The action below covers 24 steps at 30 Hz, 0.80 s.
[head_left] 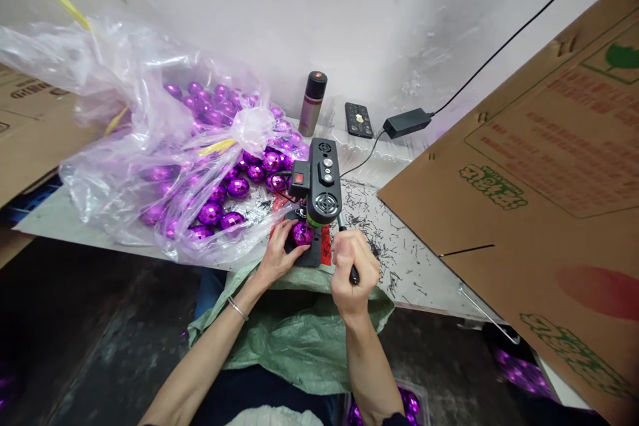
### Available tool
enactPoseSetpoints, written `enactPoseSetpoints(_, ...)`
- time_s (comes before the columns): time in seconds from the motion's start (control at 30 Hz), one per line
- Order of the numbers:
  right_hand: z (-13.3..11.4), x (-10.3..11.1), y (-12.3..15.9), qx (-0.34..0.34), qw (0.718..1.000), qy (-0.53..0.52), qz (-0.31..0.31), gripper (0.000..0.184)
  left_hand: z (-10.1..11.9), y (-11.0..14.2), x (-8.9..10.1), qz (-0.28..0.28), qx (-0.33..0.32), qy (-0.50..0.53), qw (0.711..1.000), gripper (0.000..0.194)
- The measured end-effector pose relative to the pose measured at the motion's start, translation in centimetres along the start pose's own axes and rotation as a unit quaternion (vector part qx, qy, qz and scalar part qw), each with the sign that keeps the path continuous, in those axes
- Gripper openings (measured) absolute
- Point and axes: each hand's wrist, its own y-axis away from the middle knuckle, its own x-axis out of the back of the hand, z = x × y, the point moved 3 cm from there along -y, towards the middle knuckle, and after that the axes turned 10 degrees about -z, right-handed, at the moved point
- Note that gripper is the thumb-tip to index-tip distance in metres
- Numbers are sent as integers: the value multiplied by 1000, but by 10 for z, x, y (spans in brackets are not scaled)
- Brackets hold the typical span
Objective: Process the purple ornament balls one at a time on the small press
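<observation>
Under the head of a small black bench press (324, 180) sits a shiny purple mirrored ball (302, 233). My left hand (277, 254) holds this ball from its left side, thumb and fingers around it. My right hand (354, 271) is closed in a fist around the black lever handle (355, 275) on the press's right side. More purple balls (238, 188) lie just left of the press, spilling from a clear plastic bag (130, 146) with yellow ties. The ball's underside is hidden.
Behind the press stand a dark-capped bottle (312, 103), a phone (358, 120) and a black power adapter (407, 123) with its cord. Small black bits (399, 246) litter the table's right side. A large cardboard box (539, 193) leans at right; green sacking (294, 326) hangs below the edge.
</observation>
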Motion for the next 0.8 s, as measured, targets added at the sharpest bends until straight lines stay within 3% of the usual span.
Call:
enactPoseSetpoints(0.23,1,1,1,7,1000,-2,-2,30,0,-1,-2,-1,3,-6,1000,57)
enactPoseSetpoints(0.43,4,-1,5,17,1000,9,1,30,0,-5,-3,-49,47,45,997,60)
enactPoseSetpoints(0.67,13,-8,16,67,997,39,13,28,-3,-4,-3,-47,62,47,996,61)
enactPoseSetpoints(0.8,15,-9,17,62,997,39,14,28,-2,-4,-4,-47,64,57,995,61)
